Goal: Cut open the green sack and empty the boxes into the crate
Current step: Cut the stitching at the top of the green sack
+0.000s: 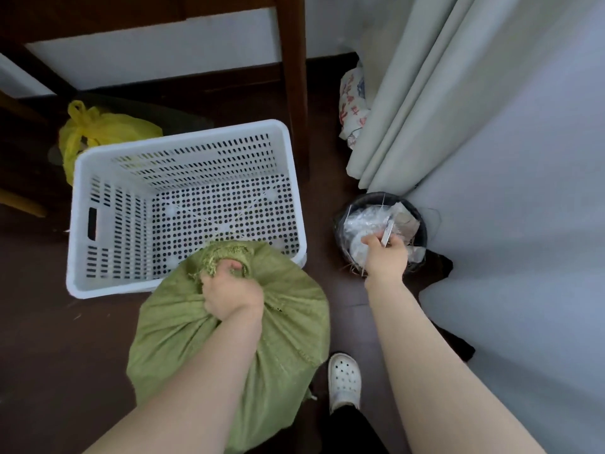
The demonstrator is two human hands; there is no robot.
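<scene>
A full green woven sack (183, 335) stands on the dark floor, leaning against the near edge of a white perforated plastic crate (98, 178). My left hand (229, 290) grips the bunched, frayed neck of the sack. My right hand (386, 253) is out to the right over a small black bin (422, 237) and holds a thin metal blade (388, 231), with a pale strand hanging from the hand. The crate holds nothing. No boxes show; the sack hides its contents.
The bin is stuffed with clear plastic and paper. A yellow plastic bag (98, 132) lies behind the crate. A dark wooden table leg (294, 93) stands at the crate's far right corner. Pale curtains (409, 109) hang at the right. My white shoe (343, 381) is beside the sack.
</scene>
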